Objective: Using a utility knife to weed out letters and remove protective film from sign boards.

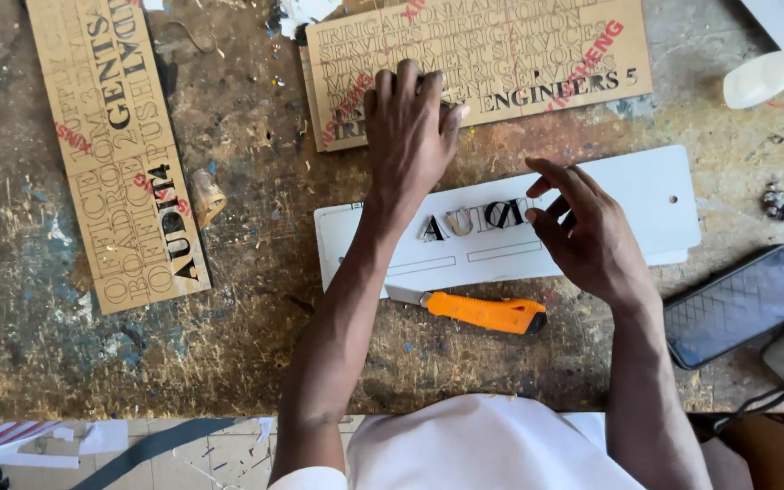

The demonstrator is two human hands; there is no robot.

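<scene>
White plastic sign plate (646, 186) lies flat on the scarred bench (256, 318), under both hands. Left hand (407, 127) presses palm-down with fingers spread, its heel on the plate's upper edge and its fingertips on the tan cut-out letter board (501, 54) just beyond. Right hand (583, 231) hovers curled over the plate, fingertips pinching a small dark letter at the end of the row of cut letters (465, 220) stuck there. Just nearer the body than the hands lies an orange utility knife (483, 311); a dark phone (737, 304) rests right of the right hand, and a second tan board (120, 145) lies well left of the left hand.
</scene>
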